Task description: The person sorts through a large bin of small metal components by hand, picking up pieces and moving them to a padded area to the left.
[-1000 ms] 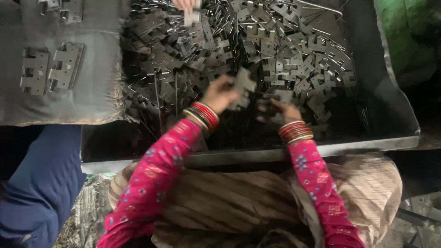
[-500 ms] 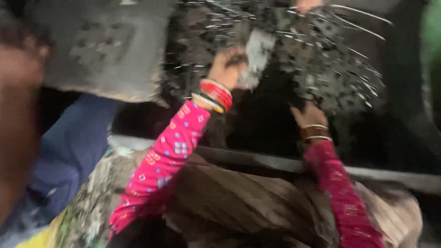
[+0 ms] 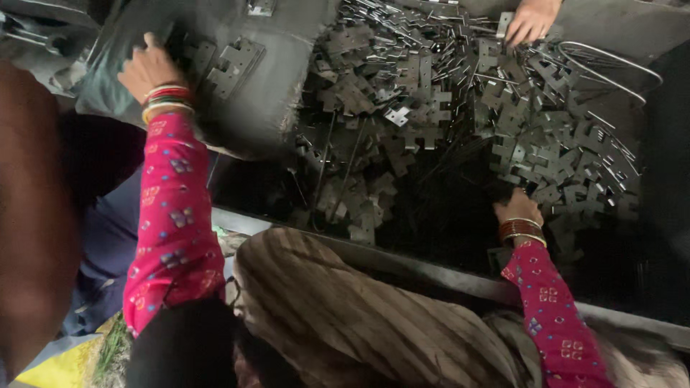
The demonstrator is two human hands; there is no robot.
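Metal brackets (image 3: 445, 122) under both hands (image 3: 514, 205)

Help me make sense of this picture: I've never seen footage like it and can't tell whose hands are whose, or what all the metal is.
The camera sits on a person's head and looks down, so the two pink-sleeved arms are that person's own. The left hand reaches onto a grey cloth where a few flat metal plates lie stacked. The right hand rests in a big heap of cut metal pieces filling a dark tray. I can't tell what either hand grips. The hand at the top edge belongs to someone else, as does the blue sleeve on the left.
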